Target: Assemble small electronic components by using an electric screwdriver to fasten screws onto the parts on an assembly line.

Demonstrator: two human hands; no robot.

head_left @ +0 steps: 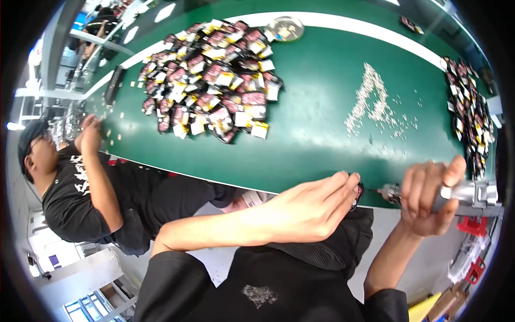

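My left hand (314,206) is at the table's front edge, its fingers pinched on a small black piece with reddish marks (358,196). Most of that piece is hidden behind the fingertips. My right hand (429,193) is wrapped around a silver-grey power screwdriver (472,194) lying sideways. Its thin bit points left toward the piece, with a short gap between them. Beyond the hands, many tiny pale screw-like bits (371,99) lie scattered on the green tabletop (311,134).
A large heap of black-and-red pieces with white and yellow tags (212,75) covers the left middle. More such pieces (469,115) line the right end. A round metal dish (285,28) sits at the far edge. To the left, a co-worker (80,177) in black works at the table.
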